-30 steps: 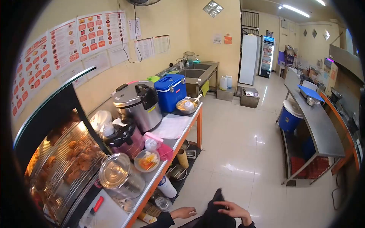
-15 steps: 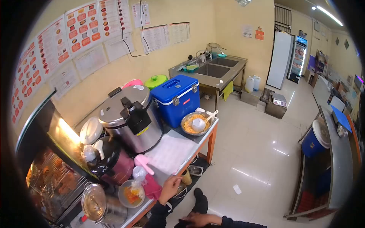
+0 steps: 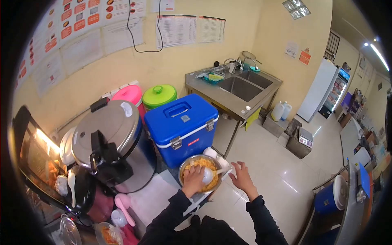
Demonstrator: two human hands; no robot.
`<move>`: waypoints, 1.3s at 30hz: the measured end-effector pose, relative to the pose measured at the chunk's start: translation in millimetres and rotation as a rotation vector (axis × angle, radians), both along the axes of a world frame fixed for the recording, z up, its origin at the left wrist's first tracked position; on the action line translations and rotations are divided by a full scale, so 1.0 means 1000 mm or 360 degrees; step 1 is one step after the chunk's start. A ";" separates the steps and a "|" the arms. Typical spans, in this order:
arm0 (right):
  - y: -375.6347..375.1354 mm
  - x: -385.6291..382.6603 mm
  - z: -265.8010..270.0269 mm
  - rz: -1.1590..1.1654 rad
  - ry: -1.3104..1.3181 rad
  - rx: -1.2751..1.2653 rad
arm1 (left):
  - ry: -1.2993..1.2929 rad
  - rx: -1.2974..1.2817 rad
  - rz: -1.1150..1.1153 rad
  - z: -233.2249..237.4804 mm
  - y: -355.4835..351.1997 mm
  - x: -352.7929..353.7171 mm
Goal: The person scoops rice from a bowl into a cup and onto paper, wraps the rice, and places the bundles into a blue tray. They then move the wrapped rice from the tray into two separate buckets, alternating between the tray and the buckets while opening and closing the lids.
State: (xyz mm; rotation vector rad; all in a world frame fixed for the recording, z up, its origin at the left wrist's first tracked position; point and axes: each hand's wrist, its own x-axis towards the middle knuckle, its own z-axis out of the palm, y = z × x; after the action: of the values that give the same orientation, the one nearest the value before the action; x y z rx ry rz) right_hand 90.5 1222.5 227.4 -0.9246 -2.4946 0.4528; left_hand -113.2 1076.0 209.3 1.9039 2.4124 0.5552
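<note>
A round metal bowl [image 3: 182,176] of orange shredded or grain-like food stands at the table's near right corner. In it sits a small white cup [image 3: 208,176], bottom up as far as I can see. My left hand [image 3: 193,180] is over the bowl, its fingers bent against the cup's left side; their tips are partly hidden. A white spoon [image 3: 222,170] leans over the bowl's right rim. Just right of its handle, my right hand [image 3: 243,179] is held in the air, thumb and fingers apart, with nothing in it.
Behind the bowl stands a blue cooler box [image 3: 181,122]. Left of it are a large steel cooker [image 3: 107,130], a lidded green container [image 3: 159,96] and a pink ladle [image 3: 124,209]. A steel sink [image 3: 232,87] stands farther back. A counter [image 3: 347,196] runs along the right.
I have moved closer to the bowl. My left hand went from the table's front edge to the cup in the bowl. My right hand rose from low down to beside the spoon.
</note>
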 end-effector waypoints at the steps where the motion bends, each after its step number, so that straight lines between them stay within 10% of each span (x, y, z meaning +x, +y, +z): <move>1: 0.021 -0.007 -0.006 0.0082 -0.0119 -0.0143 | 0.0102 -0.0106 0.0009 -0.002 0.013 0.002; 6: 0.077 -0.054 0.002 0.0388 -0.0758 -0.0665 | 0.0229 -0.0306 0.0102 -0.007 0.037 0.006; 14: 0.105 -0.052 0.018 0.0833 -0.0585 -0.0761 | 0.0254 -0.0021 0.0271 -0.013 0.029 0.013; 22: 0.096 -0.049 0.118 0.0703 -0.0394 -0.0366 | -0.0760 0.0549 0.0882 0.059 -0.024 0.026; 33: 0.096 -0.111 0.041 0.1193 -0.0324 0.0597 | -0.2460 0.2263 0.0859 -0.041 -0.094 0.078; 39: 0.089 -0.153 -0.011 0.1621 -0.0548 0.0598 | -0.3065 0.1918 0.0600 -0.034 -0.071 0.088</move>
State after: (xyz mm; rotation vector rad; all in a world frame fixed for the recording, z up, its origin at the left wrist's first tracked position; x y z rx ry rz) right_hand -62.4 1311.3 216.1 0.5147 -3.0605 0.0896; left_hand -25.3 1004.7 174.9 0.0037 0.8427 2.4416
